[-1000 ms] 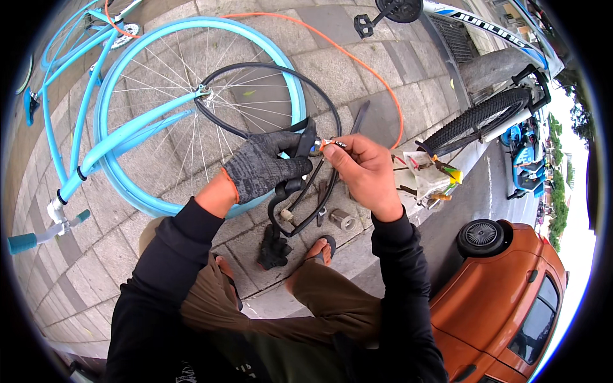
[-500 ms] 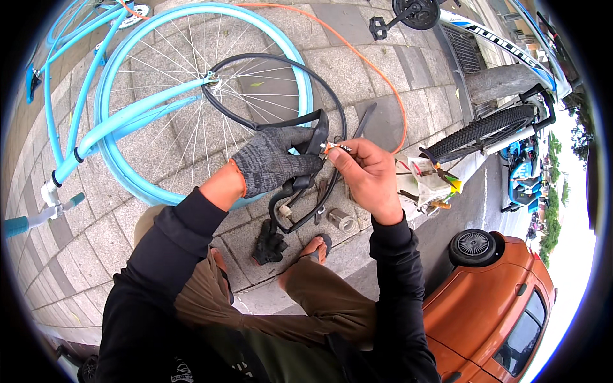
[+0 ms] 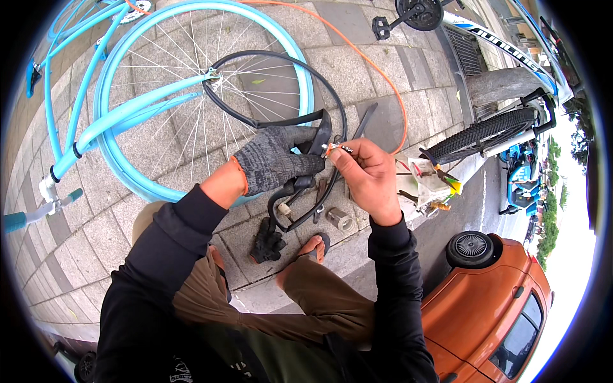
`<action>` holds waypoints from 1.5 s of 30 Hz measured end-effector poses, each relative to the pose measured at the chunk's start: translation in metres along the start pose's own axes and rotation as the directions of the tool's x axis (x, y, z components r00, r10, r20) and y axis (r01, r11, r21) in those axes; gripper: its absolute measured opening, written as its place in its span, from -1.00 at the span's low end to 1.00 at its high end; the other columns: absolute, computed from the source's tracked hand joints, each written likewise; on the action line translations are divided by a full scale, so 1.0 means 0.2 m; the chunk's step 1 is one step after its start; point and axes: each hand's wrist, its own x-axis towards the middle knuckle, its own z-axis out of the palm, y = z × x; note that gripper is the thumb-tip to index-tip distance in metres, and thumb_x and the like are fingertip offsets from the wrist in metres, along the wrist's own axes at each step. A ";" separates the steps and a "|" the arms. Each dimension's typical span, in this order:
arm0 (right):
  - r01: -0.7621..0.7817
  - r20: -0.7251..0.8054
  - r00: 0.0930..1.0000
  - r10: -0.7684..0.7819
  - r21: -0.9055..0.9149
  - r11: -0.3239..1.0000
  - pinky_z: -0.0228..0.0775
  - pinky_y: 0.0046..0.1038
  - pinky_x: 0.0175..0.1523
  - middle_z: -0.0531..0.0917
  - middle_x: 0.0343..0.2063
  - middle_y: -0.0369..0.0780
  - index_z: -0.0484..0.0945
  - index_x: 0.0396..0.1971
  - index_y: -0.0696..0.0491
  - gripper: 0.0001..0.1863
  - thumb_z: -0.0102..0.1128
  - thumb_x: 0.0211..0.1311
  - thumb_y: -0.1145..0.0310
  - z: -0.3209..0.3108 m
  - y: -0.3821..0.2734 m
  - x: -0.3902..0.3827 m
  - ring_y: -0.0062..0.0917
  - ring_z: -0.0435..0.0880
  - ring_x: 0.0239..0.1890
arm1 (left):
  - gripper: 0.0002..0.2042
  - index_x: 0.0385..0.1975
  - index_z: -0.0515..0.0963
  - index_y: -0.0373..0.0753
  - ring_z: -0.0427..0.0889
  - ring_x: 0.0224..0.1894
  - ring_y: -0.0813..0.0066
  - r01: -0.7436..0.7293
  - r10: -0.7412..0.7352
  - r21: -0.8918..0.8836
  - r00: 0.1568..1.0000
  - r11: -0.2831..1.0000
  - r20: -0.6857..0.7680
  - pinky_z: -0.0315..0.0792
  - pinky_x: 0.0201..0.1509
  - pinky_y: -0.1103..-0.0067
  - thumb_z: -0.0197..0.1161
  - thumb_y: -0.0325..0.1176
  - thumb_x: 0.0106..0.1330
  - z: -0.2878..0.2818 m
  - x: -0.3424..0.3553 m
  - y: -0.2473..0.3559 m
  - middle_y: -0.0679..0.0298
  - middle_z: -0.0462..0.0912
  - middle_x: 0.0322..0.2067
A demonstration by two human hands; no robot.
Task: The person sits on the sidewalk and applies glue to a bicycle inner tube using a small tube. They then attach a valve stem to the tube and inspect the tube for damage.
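My left hand, in a grey knit glove with an orange cuff, grips a flattened stretch of a black bicycle inner tube. A small light-blue bit shows between its fingers. Bare, my right hand pinches a small squeeze tube with a white tip and orange-and-black body. The tip meets the inner tube beside my left fingertips; whether it touches is too small to tell. The rest of the inner tube loops over a light-blue bicycle wheel and down to the pavement.
On the paving lie a black glove, a can and a dark flat strip. An orange hose curves behind. A white container of tools stands right, near a mountain bike tyre and an orange car.
My right hand has shifted very slightly, and the squeeze tube's body has turned a little in its fingers. My left hand keeps its hold on the inner tube.
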 end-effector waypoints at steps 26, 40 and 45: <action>0.098 -0.045 0.992 -0.114 -0.276 0.956 0.29 -0.56 -0.44 0.57 -0.58 -0.32 0.69 -0.31 0.19 -0.91 0.39 0.34 0.48 0.03 -0.03 -0.03 -0.75 0.44 -0.54 | -0.53 0.25 0.62 -0.18 0.68 -0.14 0.63 0.057 -0.057 -0.043 0.998 0.997 0.008 0.63 -0.02 0.51 0.49 -0.32 0.34 0.03 0.00 0.00 0.30 0.79 -0.06; 0.136 -0.094 0.978 -0.184 -0.374 0.917 0.32 -0.49 -0.45 0.56 -0.64 -0.27 0.66 -0.36 0.19 -0.89 0.38 0.30 0.46 0.04 -0.05 -0.01 -0.68 0.46 -0.58 | -0.55 0.25 0.60 -0.21 0.63 -0.25 0.66 0.059 -0.057 -0.133 0.998 0.989 0.019 0.63 -0.17 0.57 0.44 -0.41 0.36 0.04 0.00 -0.02 0.32 0.75 -0.17; 0.119 -0.107 0.980 -0.168 -0.363 0.924 0.30 -0.49 -0.45 0.55 -0.65 -0.28 0.66 -0.38 0.18 -0.89 0.38 0.29 0.47 0.04 -0.06 -0.02 -0.68 0.45 -0.59 | -0.54 0.28 0.58 -0.20 0.64 -0.26 0.64 0.077 -0.075 -0.156 0.997 0.985 0.017 0.63 -0.18 0.57 0.42 -0.43 0.37 0.04 -0.02 0.02 0.33 0.74 -0.17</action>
